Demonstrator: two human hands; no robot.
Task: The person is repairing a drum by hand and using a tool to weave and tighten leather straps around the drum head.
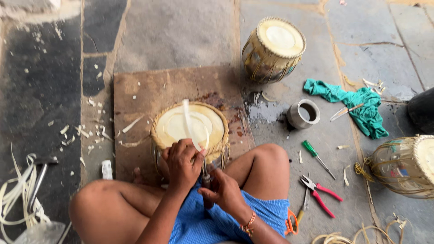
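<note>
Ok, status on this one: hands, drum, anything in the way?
Left hand pinching pale strap at drum rim. Right hand gripping a tool. Knees flank drum; nothing blocking.

an open floor workshop for making hand drums: a person sits on stone paving (181, 31) littered with pale shavings, among unfinished drums (272, 49), red-handled pliers (320, 193), a green screwdriver (315, 157), a hammer (40, 178), a metal cup (303, 114) and a wooden work board (140, 97).
</note>
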